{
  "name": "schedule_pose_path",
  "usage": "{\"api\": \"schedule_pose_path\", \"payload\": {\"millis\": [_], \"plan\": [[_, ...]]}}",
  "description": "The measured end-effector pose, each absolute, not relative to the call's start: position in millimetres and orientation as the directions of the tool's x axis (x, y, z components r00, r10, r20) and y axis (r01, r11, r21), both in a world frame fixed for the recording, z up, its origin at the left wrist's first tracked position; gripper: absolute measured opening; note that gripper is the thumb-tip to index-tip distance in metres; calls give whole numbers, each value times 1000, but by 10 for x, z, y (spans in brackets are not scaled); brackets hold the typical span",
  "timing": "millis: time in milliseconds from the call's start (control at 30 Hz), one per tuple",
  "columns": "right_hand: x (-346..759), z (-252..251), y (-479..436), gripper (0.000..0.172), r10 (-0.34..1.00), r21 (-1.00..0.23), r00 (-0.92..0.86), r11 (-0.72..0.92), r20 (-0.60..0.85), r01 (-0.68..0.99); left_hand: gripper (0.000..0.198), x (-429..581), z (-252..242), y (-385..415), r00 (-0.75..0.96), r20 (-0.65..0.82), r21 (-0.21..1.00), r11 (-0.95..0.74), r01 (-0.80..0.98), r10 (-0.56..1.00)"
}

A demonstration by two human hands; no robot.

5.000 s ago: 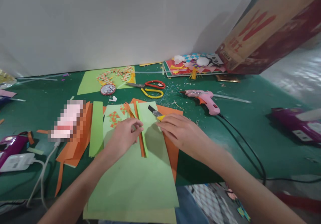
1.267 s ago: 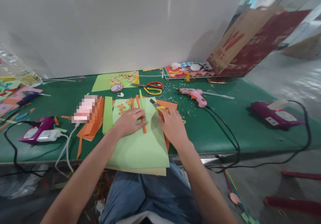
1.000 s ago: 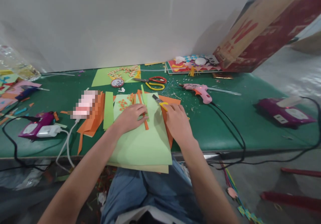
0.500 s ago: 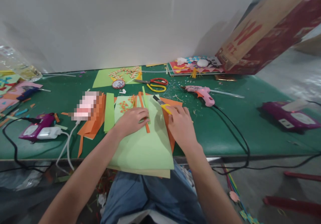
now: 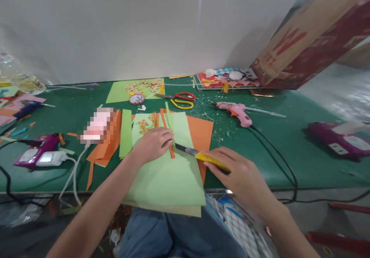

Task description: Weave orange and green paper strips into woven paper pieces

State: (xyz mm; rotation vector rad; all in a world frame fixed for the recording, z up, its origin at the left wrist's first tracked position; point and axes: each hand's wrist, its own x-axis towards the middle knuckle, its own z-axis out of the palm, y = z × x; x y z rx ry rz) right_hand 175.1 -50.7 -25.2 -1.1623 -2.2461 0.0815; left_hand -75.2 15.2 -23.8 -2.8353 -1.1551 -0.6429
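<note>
My right hand grips the yellow handle of a utility knife. Its dark blade points left, and the tip is beside the paper strips at my left fingertips. With its fingers curled together, my left hand pinches or presses a narrow green paper strip and an orange paper strip; the fingers hide part of both. Under them lies a stack of light green paper sheets overhanging the table's front edge. Small orange-and-green woven pieces lie on the stack, left of the strips.
Scissors and a pink glue gun with its cord lie behind on the green table. Orange paper, a blurred-out pink object and purple power strips flank the work. A paper bag leans at back right.
My right hand has moved right and toward me and turned the knife, so the blade now lies lower and nearer the strips. My left hand stays on the strips.
</note>
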Motion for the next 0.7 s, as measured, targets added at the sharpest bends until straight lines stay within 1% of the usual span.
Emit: {"api": "schedule_pose_path", "payload": {"millis": [167, 333, 467, 600, 700], "plan": [[1757, -279, -564, 22, 713, -217, -477, 646, 514, 732, 21, -746, -242, 160, 635, 353, 154, -712, 685, 687], [1755, -271, -581, 23, 735, -214, -482, 629, 477, 747, 20, -749, -249, 161, 630, 344, 167, -705, 689, 696], [1760, -273, -589, 22, 731, -211, -475, 628, 489, 749, 20, -749, -255, 164, 627, 343, 171, -703, 691, 700], [1761, -276, -594, 21, 709, -180, -489, 643, 509, 744, 19, -743, -250, 162, 630, 343, 173, -706, 687, 697], [1761, -278, -595, 20, 706, -187, -486, 646, 515, 740, 20, -738, -245, 161, 631, 340, 172, -705, 688, 698]]}}
